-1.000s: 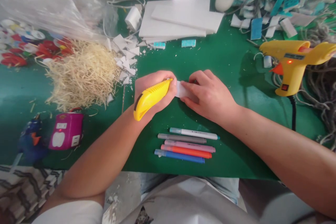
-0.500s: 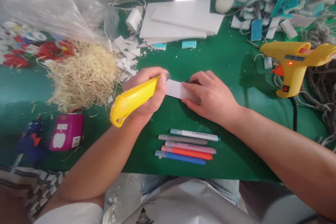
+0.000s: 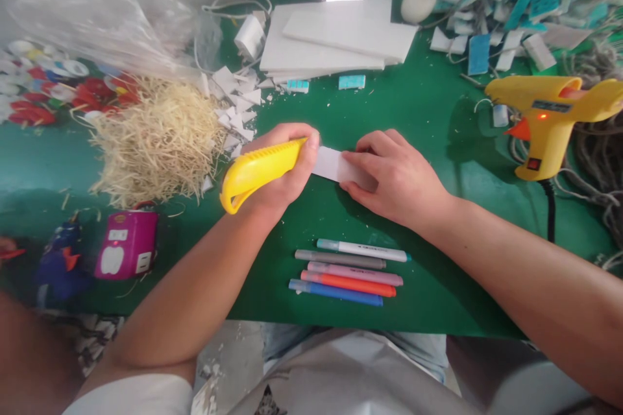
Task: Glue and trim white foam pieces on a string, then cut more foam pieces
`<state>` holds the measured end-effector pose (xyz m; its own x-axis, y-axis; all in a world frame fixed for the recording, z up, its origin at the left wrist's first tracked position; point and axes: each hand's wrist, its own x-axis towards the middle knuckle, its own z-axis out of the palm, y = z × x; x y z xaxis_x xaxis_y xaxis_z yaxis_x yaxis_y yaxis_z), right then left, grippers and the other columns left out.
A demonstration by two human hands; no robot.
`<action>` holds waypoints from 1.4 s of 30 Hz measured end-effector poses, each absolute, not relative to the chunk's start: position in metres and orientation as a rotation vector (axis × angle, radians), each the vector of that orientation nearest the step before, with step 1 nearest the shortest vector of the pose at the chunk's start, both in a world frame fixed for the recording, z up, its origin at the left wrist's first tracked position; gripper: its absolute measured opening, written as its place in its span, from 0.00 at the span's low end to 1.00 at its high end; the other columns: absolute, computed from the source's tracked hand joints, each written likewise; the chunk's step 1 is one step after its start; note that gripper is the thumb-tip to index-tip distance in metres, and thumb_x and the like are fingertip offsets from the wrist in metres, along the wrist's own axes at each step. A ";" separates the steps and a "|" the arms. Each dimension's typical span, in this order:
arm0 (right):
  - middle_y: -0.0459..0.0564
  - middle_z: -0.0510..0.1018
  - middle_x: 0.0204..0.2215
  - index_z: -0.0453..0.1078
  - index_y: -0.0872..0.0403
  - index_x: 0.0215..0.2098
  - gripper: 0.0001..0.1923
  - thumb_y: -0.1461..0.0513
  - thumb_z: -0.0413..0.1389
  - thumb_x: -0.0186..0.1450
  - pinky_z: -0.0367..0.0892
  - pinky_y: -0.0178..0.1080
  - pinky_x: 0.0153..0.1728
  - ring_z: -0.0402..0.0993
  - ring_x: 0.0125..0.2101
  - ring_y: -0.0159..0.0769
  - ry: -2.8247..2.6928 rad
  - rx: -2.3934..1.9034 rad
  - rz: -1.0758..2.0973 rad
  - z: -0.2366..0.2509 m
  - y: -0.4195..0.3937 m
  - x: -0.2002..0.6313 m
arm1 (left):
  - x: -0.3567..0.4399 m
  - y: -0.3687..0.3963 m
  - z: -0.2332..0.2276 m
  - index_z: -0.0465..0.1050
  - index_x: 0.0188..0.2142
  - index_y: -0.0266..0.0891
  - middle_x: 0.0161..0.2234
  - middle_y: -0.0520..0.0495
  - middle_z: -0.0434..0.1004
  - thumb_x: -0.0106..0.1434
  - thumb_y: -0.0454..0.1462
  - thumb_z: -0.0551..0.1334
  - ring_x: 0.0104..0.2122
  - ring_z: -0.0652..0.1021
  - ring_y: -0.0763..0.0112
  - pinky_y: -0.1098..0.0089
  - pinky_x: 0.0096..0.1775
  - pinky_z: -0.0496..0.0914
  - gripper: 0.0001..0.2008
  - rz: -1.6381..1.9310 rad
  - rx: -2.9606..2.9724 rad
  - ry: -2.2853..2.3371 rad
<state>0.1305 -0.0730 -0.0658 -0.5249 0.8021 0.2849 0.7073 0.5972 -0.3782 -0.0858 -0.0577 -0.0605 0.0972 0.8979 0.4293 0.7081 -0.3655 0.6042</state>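
Observation:
My left hand is closed round a yellow utility knife, whose handle slants down to the left. The knife's front end meets the left end of a small white foam-board strip; the blade itself is hard to make out. My right hand pinches the strip's other end with bent fingers, low over the green table. Part of the strip is hidden under those fingers. Nearer to me, several capped markers lie side by side in white, grey, pink, orange and blue.
White foam sheets are stacked at the back. A yellow glue gun with a lit red light stands at right, before grey rope. Wood shavings, white scraps and a magenta power box lie left. Another person's arm shows lower left.
My left hand has moved slightly right along the strip, and the knife handle has tilted flatter. My right hand still holds the strip. Another person's arm has come further in at the lower left.

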 end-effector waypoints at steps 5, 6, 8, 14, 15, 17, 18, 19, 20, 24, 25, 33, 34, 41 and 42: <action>0.61 0.76 0.43 0.81 0.57 0.47 0.15 0.59 0.56 0.68 0.69 0.50 0.41 0.67 0.40 0.47 -2.383 -1.219 0.334 -0.065 -0.073 0.130 | -0.085 -0.057 -0.061 0.81 0.42 0.46 0.35 0.52 0.85 0.72 0.50 0.59 0.35 0.83 0.68 0.69 0.40 0.76 0.15 1.088 2.194 1.624; 0.60 0.76 0.43 0.81 0.57 0.47 0.15 0.59 0.56 0.68 0.69 0.50 0.40 0.66 0.40 0.47 -2.381 -1.219 0.333 -0.065 -0.072 0.130 | -0.085 -0.057 -0.060 0.82 0.42 0.46 0.35 0.51 0.85 0.72 0.50 0.59 0.35 0.83 0.68 0.69 0.40 0.76 0.15 1.075 2.218 1.626; 0.60 0.76 0.43 0.81 0.57 0.46 0.15 0.59 0.56 0.68 0.69 0.50 0.40 0.66 0.40 0.47 -2.378 -1.217 0.333 -0.065 -0.072 0.130 | -0.086 -0.056 -0.059 0.82 0.42 0.46 0.35 0.52 0.85 0.72 0.50 0.59 0.35 0.83 0.68 0.70 0.41 0.76 0.15 1.070 2.250 1.620; 0.62 0.77 0.42 0.81 0.59 0.47 0.16 0.60 0.56 0.68 0.70 0.51 0.41 0.67 0.40 0.47 -2.380 -1.188 0.312 -0.066 -0.072 0.130 | -0.089 -0.054 -0.062 0.81 0.43 0.46 0.35 0.52 0.86 0.73 0.49 0.60 0.35 0.84 0.67 0.68 0.41 0.77 0.14 1.087 2.219 1.609; 0.62 0.77 0.42 0.81 0.60 0.47 0.16 0.59 0.56 0.68 0.70 0.51 0.41 0.67 0.40 0.47 -2.379 -1.182 0.307 -0.067 -0.072 0.130 | -0.089 -0.054 -0.062 0.81 0.43 0.46 0.35 0.52 0.86 0.72 0.49 0.60 0.35 0.84 0.66 0.68 0.41 0.77 0.14 1.095 2.203 1.610; 0.62 0.77 0.42 0.81 0.60 0.47 0.16 0.59 0.56 0.68 0.70 0.51 0.41 0.67 0.40 0.47 -2.377 -1.182 0.314 -0.067 -0.073 0.130 | -0.089 -0.054 -0.062 0.81 0.43 0.46 0.35 0.52 0.86 0.72 0.49 0.60 0.35 0.84 0.66 0.67 0.40 0.77 0.14 1.096 2.186 1.613; 0.62 0.77 0.43 0.81 0.59 0.47 0.16 0.59 0.56 0.68 0.70 0.51 0.41 0.66 0.40 0.47 -2.376 -1.188 0.324 -0.067 -0.073 0.130 | -0.089 -0.055 -0.062 0.82 0.43 0.46 0.36 0.52 0.86 0.72 0.49 0.61 0.36 0.84 0.66 0.68 0.40 0.77 0.14 1.089 2.190 1.613; 0.62 0.77 0.43 0.81 0.59 0.47 0.16 0.59 0.56 0.68 0.70 0.51 0.41 0.66 0.40 0.47 -2.375 -1.194 0.333 -0.066 -0.073 0.130 | -0.088 -0.055 -0.061 0.82 0.43 0.46 0.36 0.52 0.86 0.72 0.49 0.61 0.36 0.84 0.67 0.68 0.40 0.77 0.14 1.083 2.199 1.612; 0.62 0.76 0.43 0.81 0.59 0.47 0.16 0.59 0.56 0.68 0.70 0.51 0.41 0.66 0.40 0.47 -2.377 -1.200 0.339 -0.066 -0.073 0.130 | -0.088 -0.055 -0.061 0.82 0.43 0.46 0.36 0.53 0.86 0.72 0.49 0.61 0.36 0.84 0.67 0.68 0.40 0.77 0.14 1.082 2.208 1.611; 0.61 0.76 0.43 0.81 0.58 0.47 0.16 0.59 0.55 0.68 0.69 0.50 0.41 0.66 0.40 0.47 -2.390 -1.204 0.321 -0.066 -0.072 0.131 | -0.089 -0.055 -0.062 0.81 0.43 0.47 0.35 0.54 0.86 0.72 0.49 0.60 0.34 0.84 0.69 0.69 0.39 0.76 0.14 1.075 2.202 1.612; 0.61 0.76 0.43 0.81 0.58 0.47 0.17 0.59 0.55 0.68 0.69 0.50 0.41 0.66 0.40 0.47 -2.393 -1.202 0.314 -0.066 -0.072 0.131 | -0.089 -0.055 -0.062 0.81 0.43 0.47 0.35 0.53 0.86 0.72 0.49 0.60 0.34 0.84 0.69 0.70 0.39 0.76 0.14 1.069 2.203 1.610; 0.62 0.77 0.41 0.81 0.60 0.45 0.15 0.60 0.57 0.68 0.70 0.49 0.39 0.67 0.39 0.47 -2.390 -1.152 0.265 -0.068 -0.072 0.131 | -0.085 -0.056 -0.056 0.81 0.40 0.45 0.35 0.52 0.86 0.71 0.46 0.62 0.36 0.85 0.68 0.72 0.41 0.77 0.12 1.054 2.269 1.605; 0.61 0.77 0.41 0.81 0.60 0.45 0.14 0.60 0.58 0.68 0.70 0.49 0.39 0.67 0.39 0.46 -2.388 -1.152 0.263 -0.068 -0.072 0.131 | -0.084 -0.056 -0.054 0.81 0.40 0.45 0.35 0.52 0.86 0.70 0.46 0.62 0.36 0.85 0.68 0.72 0.40 0.77 0.11 1.051 2.268 1.608; 0.60 0.77 0.42 0.80 0.56 0.45 0.13 0.59 0.58 0.68 0.70 0.49 0.40 0.67 0.40 0.47 -2.383 -1.177 0.298 -0.069 -0.072 0.132 | -0.079 -0.057 -0.061 0.81 0.38 0.46 0.32 0.53 0.86 0.68 0.45 0.63 0.31 0.84 0.69 0.73 0.37 0.77 0.10 1.145 2.246 1.579; 0.60 0.77 0.42 0.80 0.56 0.45 0.13 0.59 0.58 0.68 0.70 0.49 0.40 0.67 0.40 0.47 -2.384 -1.177 0.299 -0.069 -0.072 0.132 | -0.079 -0.056 -0.063 0.81 0.38 0.46 0.32 0.53 0.86 0.68 0.45 0.63 0.31 0.84 0.69 0.73 0.37 0.77 0.09 1.162 2.250 1.570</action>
<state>0.1317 -0.0723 -0.0689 -0.5268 0.7926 0.3072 0.6921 0.6097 -0.3863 -0.0794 -0.0564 -0.0628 0.1462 0.8535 0.5002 0.7274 -0.4354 0.5304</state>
